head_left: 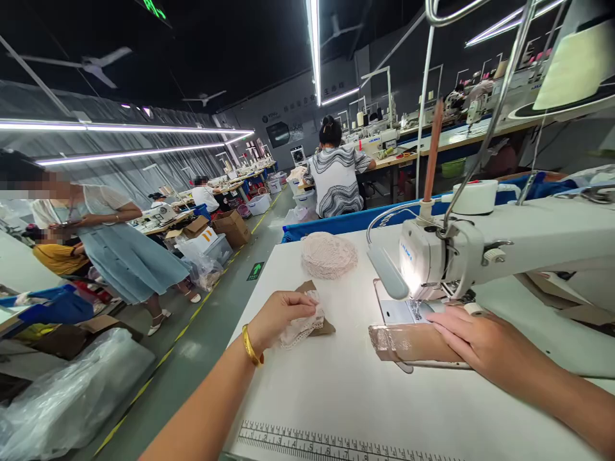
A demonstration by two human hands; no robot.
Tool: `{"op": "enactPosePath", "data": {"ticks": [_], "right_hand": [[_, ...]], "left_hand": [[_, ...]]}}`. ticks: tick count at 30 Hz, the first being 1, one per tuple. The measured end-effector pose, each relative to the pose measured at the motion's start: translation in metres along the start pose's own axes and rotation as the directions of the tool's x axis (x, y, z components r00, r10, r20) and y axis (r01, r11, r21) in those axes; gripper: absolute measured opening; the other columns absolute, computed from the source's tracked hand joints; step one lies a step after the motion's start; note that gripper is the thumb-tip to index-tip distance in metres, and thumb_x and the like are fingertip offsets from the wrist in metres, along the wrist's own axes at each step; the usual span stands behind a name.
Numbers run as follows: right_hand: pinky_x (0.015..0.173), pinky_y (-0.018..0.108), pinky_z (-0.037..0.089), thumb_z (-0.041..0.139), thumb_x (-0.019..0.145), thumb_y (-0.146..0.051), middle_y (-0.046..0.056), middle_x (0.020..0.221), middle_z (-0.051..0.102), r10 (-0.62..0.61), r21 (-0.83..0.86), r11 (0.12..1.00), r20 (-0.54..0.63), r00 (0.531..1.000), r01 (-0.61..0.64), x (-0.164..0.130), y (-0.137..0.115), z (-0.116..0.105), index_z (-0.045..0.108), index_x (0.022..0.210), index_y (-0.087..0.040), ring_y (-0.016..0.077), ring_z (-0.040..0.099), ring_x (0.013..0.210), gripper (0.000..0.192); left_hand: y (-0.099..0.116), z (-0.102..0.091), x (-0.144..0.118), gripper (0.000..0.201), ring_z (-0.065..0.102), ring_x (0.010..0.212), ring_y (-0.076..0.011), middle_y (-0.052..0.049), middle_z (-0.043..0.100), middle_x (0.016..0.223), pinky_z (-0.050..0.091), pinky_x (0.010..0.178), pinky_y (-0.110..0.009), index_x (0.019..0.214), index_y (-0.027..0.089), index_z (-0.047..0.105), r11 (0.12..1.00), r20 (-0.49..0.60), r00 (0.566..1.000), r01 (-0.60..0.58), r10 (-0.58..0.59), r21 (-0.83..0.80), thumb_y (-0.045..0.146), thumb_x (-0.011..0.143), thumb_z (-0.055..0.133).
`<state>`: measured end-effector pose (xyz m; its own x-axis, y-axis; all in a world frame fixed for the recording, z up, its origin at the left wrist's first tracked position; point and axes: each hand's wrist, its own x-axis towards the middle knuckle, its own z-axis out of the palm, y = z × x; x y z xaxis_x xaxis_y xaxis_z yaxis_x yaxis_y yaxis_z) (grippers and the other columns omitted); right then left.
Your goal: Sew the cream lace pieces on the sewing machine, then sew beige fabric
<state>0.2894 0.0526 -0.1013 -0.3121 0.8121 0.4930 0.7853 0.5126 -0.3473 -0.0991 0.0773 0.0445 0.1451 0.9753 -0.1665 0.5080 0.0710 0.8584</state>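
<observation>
My left hand [284, 315], a gold bangle on its wrist, pinches a piece of white lace [300, 328] between thumb and fingers. Beneath the lace lies a brown piece of cardboard [324, 328] on the white sewing table [307, 384]. Beyond it rests a round stack of pale pink lace pieces [329, 255]. My right hand [485, 336] lies with fingers stretched out beside the needle plate [398, 312] of the sewing machine [423, 250]. Its fingertips reach under the machine head, partly hidden. A brown taped strip [413, 342] is under that hand.
A printed ruler [312, 445] runs along the table's front edge. Blue cloth [331, 224] hangs behind the table. A thread cone [571, 70] stands at upper right. One person [334, 173] sits ahead; another [106, 237] stands at left near plastic bags [81, 397].
</observation>
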Motion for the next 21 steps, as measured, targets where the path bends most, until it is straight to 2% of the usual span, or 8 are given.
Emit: {"op": "enactPosePath", "data": {"ticks": [3,6,8,11,13,16,18,21], "right_hand": [[0.101,0.049,0.057,0.045,0.109,-0.048,0.012,0.128,0.075,-0.025,0.176,0.984,0.069,0.997,0.013,0.002,-0.017,-0.013,0.069,0.136,-0.027,0.0341,0.069,0.123,0.042],[0.116,0.053,0.049,0.073,0.088,-0.072,0.019,0.158,0.053,0.012,0.426,0.896,0.250,0.968,-0.121,0.010,-0.040,-0.033,0.041,0.164,-0.022,0.0398,0.050,0.146,0.096],[0.113,0.049,0.052,0.081,0.081,-0.072,0.018,0.145,0.064,0.010,0.657,0.705,0.367,0.930,-0.267,0.018,-0.051,-0.044,0.051,0.156,-0.019,0.0370,0.060,0.134,0.096],[0.104,0.044,0.056,0.079,0.085,-0.068,0.013,0.119,0.075,-0.043,0.854,0.278,0.468,0.883,-0.439,0.027,-0.054,-0.051,0.068,0.134,-0.016,0.0285,0.072,0.109,0.072],[0.102,0.041,0.055,0.083,0.082,-0.065,0.010,0.109,0.076,-0.091,0.865,0.147,0.496,0.864,-0.480,0.028,-0.051,-0.054,0.073,0.124,-0.015,0.0259,0.072,0.104,0.065],[0.094,0.035,0.055,0.087,0.079,-0.065,0.005,0.098,0.073,-0.219,0.812,0.164,0.584,0.781,-0.561,0.029,-0.046,-0.059,0.075,0.113,-0.015,0.0233,0.070,0.099,0.062],[0.088,0.032,0.055,0.083,0.083,-0.066,0.004,0.096,0.070,-0.284,0.766,0.255,0.643,0.711,-0.590,0.029,-0.043,-0.062,0.075,0.108,-0.016,0.0214,0.069,0.095,0.056],[0.090,0.032,0.054,0.077,0.091,-0.057,0.004,0.101,0.069,-0.234,0.761,0.454,0.603,0.762,-0.463,0.030,-0.041,-0.063,0.072,0.095,-0.019,0.0215,0.067,0.100,0.039]], "left_hand": [[0.028,0.039,-0.009,0.040,0.062,0.072,-0.0162,-0.008,0.073,0.090,0.050,0.065,-0.029,0.082,0.017,0.073,0.984,0.125,0.992,-0.012,0.034,-0.179,0.055,0.070,0.081],[0.049,0.082,-0.023,0.034,0.064,0.074,-0.0170,-0.007,0.072,0.093,0.055,0.070,-0.031,0.090,0.020,0.069,0.834,0.286,0.955,0.091,0.082,-0.544,0.050,0.078,0.079],[0.051,0.103,-0.027,0.030,0.069,0.084,-0.0217,-0.008,0.074,0.100,0.058,0.078,-0.035,0.100,0.022,0.069,0.748,0.322,0.941,0.144,0.098,-0.648,0.044,0.081,0.074],[0.040,0.117,-0.018,0.036,0.070,0.091,-0.0264,-0.010,0.074,0.105,0.059,0.079,-0.038,0.110,0.023,0.067,0.728,0.363,0.930,0.205,0.065,-0.654,0.049,0.086,0.063],[0.030,0.118,-0.007,0.045,0.070,0.092,-0.0265,-0.010,0.072,0.107,0.058,0.077,-0.037,0.114,0.024,0.065,0.740,0.428,0.903,0.270,0.027,-0.617,0.060,0.088,0.062],[0.025,0.115,0.006,0.064,0.068,0.085,-0.0227,-0.007,0.070,0.102,0.053,0.072,-0.031,0.122,0.025,0.064,0.820,0.682,0.731,0.384,0.011,-0.425,0.070,0.078,0.079],[0.030,0.118,0.012,0.075,0.066,0.086,-0.0208,-0.005,0.068,0.099,0.050,0.073,-0.029,0.131,0.026,0.062,0.912,0.799,0.601,0.309,0.032,-0.269,0.065,0.073,0.088],[0.040,0.132,0.020,0.088,0.062,0.097,-0.0212,-0.005,0.064,0.108,0.049,0.081,-0.030,0.142,0.027,0.056,0.966,0.764,0.633,0.098,0.125,-0.239,0.053,0.069,0.096]]}}
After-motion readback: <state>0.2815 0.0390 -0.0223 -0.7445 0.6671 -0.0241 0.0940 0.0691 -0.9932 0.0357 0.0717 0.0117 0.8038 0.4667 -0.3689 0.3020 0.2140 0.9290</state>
